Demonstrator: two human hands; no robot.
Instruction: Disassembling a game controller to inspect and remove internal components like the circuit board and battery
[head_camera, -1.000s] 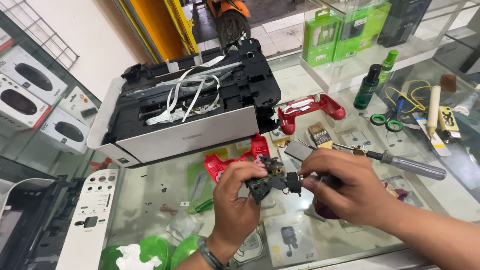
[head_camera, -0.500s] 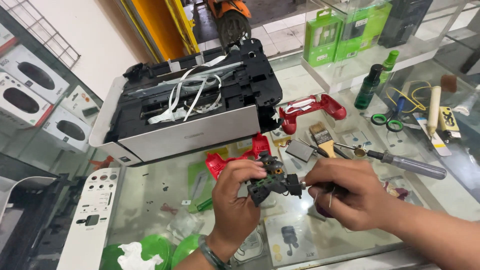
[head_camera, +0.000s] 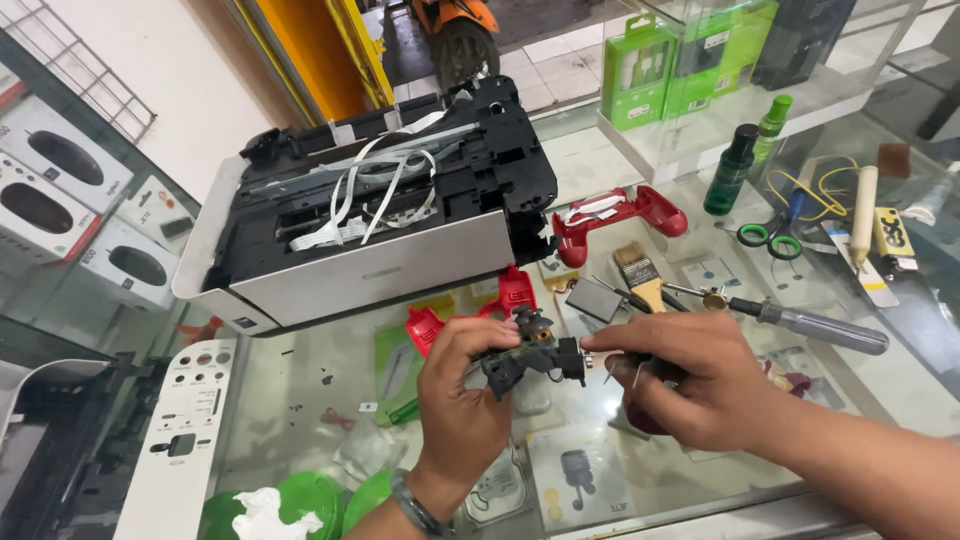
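Observation:
My left hand (head_camera: 465, 400) grips a small black circuit board (head_camera: 528, 352) with thumbstick modules, lifted above the glass counter (head_camera: 300, 400). My right hand (head_camera: 690, 385) pinches the board's right end with thumb and forefinger, and thin metal tweezers or pins poke out below its fingers. Red game-controller shell pieces lie just behind the board (head_camera: 510, 295) and further back right (head_camera: 620, 215).
An opened printer (head_camera: 370, 225) with loose white ribbon cables fills the back left. A paintbrush (head_camera: 640, 275), screwdriver (head_camera: 800, 322), scissors (head_camera: 770, 238), green bottles (head_camera: 735, 165) and a white button panel (head_camera: 185, 420) lie around. Green boxes (head_camera: 680, 60) stand behind.
Both hands have kept hold of the board and turned it slightly; the right fingers shifted along its right end. The view moved a little.

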